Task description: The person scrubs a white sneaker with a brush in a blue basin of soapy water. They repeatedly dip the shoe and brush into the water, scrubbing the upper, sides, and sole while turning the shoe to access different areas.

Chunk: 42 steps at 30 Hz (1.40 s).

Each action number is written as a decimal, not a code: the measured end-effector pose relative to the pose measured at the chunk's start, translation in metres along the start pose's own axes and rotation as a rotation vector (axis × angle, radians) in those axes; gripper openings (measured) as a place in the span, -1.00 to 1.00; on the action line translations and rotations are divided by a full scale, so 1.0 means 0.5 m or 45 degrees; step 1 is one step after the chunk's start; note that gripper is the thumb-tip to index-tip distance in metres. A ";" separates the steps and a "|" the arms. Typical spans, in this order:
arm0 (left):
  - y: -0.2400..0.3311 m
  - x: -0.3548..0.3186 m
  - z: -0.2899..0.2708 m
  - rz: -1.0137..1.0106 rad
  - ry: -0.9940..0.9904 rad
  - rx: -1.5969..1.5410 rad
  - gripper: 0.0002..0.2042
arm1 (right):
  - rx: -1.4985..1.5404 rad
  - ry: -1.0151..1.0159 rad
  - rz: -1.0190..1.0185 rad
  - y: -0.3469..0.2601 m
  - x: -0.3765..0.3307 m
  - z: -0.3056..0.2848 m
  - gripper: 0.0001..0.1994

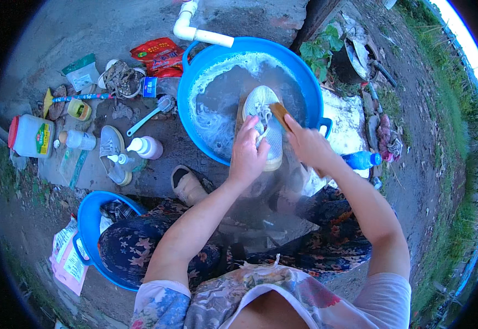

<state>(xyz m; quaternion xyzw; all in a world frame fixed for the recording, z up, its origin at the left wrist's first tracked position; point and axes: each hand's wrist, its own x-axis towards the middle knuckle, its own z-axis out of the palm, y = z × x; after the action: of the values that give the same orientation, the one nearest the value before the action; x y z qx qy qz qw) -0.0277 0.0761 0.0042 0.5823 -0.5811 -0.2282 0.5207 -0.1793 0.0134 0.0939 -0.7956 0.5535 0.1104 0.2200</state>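
A pale grey lace-up shoe (274, 141) lies toe-away on a board (240, 116), over the near side of a large blue tub (183, 107) of murky, sudsy water. My left hand (246, 152) is closed on the shoe's near left side, by the opening and the white laces. In my right hand (312, 147) is a wooden-backed scrubbing brush (279, 115), its far end against the shoe's upper, right of the laces. The bristles are hidden from this view.
A white pipe (206, 36) juts over the tub's far rim. To the left lie another grey shoe (111, 151), a pump bottle (147, 147), a long-handled brush (152, 115) and a white jar (33, 136). A second blue tub (90, 219) stands near left; a blue bottle (362, 160) lies right.
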 end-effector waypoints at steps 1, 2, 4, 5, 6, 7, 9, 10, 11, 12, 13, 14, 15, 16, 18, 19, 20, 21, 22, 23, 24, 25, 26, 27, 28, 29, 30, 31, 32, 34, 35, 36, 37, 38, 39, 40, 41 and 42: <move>0.004 0.005 0.002 0.028 -0.026 -0.009 -0.86 | -0.016 0.085 0.028 0.007 0.033 0.003 -0.50; 0.010 0.015 0.018 0.068 -0.055 -0.035 -0.86 | -0.042 0.181 0.072 0.038 0.101 0.014 -0.50; 0.015 0.016 0.034 0.076 -0.091 -0.071 -0.84 | -0.064 0.281 0.122 0.075 0.173 0.035 -0.50; 0.013 0.021 0.040 0.067 -0.090 -0.085 -0.83 | -0.066 0.309 0.128 0.086 0.201 0.036 -0.50; 0.004 0.017 0.048 0.041 -0.109 -0.107 -0.82 | -0.062 0.318 0.152 0.097 0.214 0.046 -0.50; -0.007 0.006 0.024 -0.023 -0.078 -0.027 -0.82 | -0.044 0.180 0.096 0.053 0.190 0.044 -0.51; -0.008 -0.002 0.009 -0.127 -0.009 0.077 -0.82 | -0.056 -0.069 0.018 -0.012 0.084 -0.009 -0.52; -0.004 -0.002 0.008 -0.124 -0.035 0.079 -0.82 | -0.066 -0.032 0.002 -0.003 0.072 0.001 -0.52; -0.003 -0.002 0.007 -0.125 -0.059 0.084 -0.81 | -0.074 0.003 -0.018 0.007 0.068 0.015 -0.52; 0.003 0.004 0.006 -0.108 -0.089 0.082 -0.81 | -0.081 0.054 -0.026 0.014 0.065 0.020 -0.52; 0.008 0.010 0.014 -0.069 -0.092 0.072 -0.80 | -0.099 0.155 -0.007 0.031 0.099 0.025 -0.52; 0.011 0.018 0.025 -0.026 -0.093 0.067 -0.80 | -0.116 0.259 0.010 0.053 0.163 0.030 -0.52; 0.012 0.016 0.027 -0.001 -0.096 0.068 -0.80 | -0.127 0.347 0.020 0.065 0.202 0.041 -0.52; 0.010 0.019 0.029 -0.021 -0.101 0.030 -0.81 | -0.121 0.357 0.033 0.068 0.225 0.042 -0.53; 0.005 0.017 0.032 -0.044 -0.109 0.009 -0.78 | -0.095 0.359 0.064 0.067 0.255 0.057 -0.54; -0.005 0.008 0.035 -0.073 -0.111 -0.008 -0.77 | -0.104 0.220 0.032 0.052 0.227 0.051 -0.54; -0.014 0.000 0.025 -0.099 -0.091 0.027 -0.76 | -0.112 0.080 -0.023 0.014 0.167 0.023 -0.54; -0.013 -0.002 0.013 -0.111 -0.077 0.043 -0.76 | -0.118 -0.056 -0.080 -0.011 0.123 0.006 -0.54; -0.006 -0.001 0.011 -0.113 -0.084 0.040 -0.76 | -0.112 -0.034 -0.092 -0.009 0.101 0.007 -0.54; -0.004 -0.003 0.011 -0.118 -0.090 0.040 -0.76 | -0.104 -0.015 -0.106 -0.007 0.084 0.011 -0.54; 0.002 -0.001 0.006 -0.099 -0.076 0.051 -0.78 | -0.093 0.021 -0.124 -0.013 0.075 0.005 -0.54; 0.006 0.004 0.015 -0.067 -0.077 0.044 -0.79 | -0.112 0.086 -0.092 -0.003 0.098 0.003 -0.54; 0.010 0.009 0.021 -0.035 -0.077 0.037 -0.81 | -0.131 0.151 -0.062 0.013 0.151 0.008 -0.54; 0.014 0.010 0.029 -0.041 -0.108 0.004 -0.81 | -0.152 0.208 -0.020 0.036 0.193 0.019 -0.54; 0.014 0.013 0.029 -0.056 -0.108 -0.009 -0.80 | -0.144 0.275 -0.053 0.033 0.221 0.026 -0.53; 0.015 0.017 0.030 -0.069 -0.109 -0.024 -0.80 | -0.085 0.259 -0.069 0.049 0.224 0.028 -0.53; 0.009 0.009 0.025 -0.099 -0.115 -0.013 -0.80 | -0.024 0.223 -0.085 0.049 0.207 0.036 -0.53; 0.003 0.009 0.028 -0.116 -0.113 -0.006 -0.80 | 0.029 0.201 -0.102 0.052 0.191 0.035 -0.53; -0.003 0.004 0.019 -0.149 -0.107 0.022 -0.80 | 0.043 0.146 -0.242 0.033 0.147 0.032 -0.53; -0.002 -0.001 0.014 -0.134 -0.075 0.037 -0.79 | -0.005 0.091 -0.354 -0.004 0.061 0.014 -0.53; 0.000 -0.003 0.011 -0.121 -0.067 0.044 -0.79 | -0.051 0.093 -0.334 -0.004 0.072 0.019 -0.53; 0.009 0.001 0.007 -0.100 -0.090 0.057 -0.79 | -0.100 0.116 -0.303 -0.001 0.097 0.014 -0.53; 0.010 0.008 0.009 -0.087 -0.092 0.046 -0.78 | -0.154 0.143 -0.272 0.006 0.132 0.008 -0.53; 0.010 0.006 0.017 -0.086 -0.103 0.028 -0.78 | -0.168 0.213 -0.154 0.013 0.178 0.018 -0.54; 0.013 0.012 0.026 -0.078 -0.105 0.006 -0.77 | -0.200 0.243 -0.127 0.028 0.207 0.023 -0.54; 0.012 0.019 0.030 -0.069 -0.092 -0.016 -0.78 | -0.228 0.273 -0.109 0.034 0.231 0.028 -0.54; 0.014 0.026 0.037 -0.058 -0.082 -0.040 -0.79 | -0.256 0.305 -0.087 0.047 0.248 0.028 -0.54; 0.006 0.010 0.036 -0.084 -0.082 -0.055 -0.80 | -0.237 0.242 -0.094 0.044 0.241 0.033 -0.51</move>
<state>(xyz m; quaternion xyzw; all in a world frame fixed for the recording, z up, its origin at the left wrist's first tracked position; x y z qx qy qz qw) -0.0435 0.0661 0.0023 0.5820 -0.5731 -0.2763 0.5064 -0.1548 -0.0857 0.0238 -0.8392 0.5297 0.0774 0.0958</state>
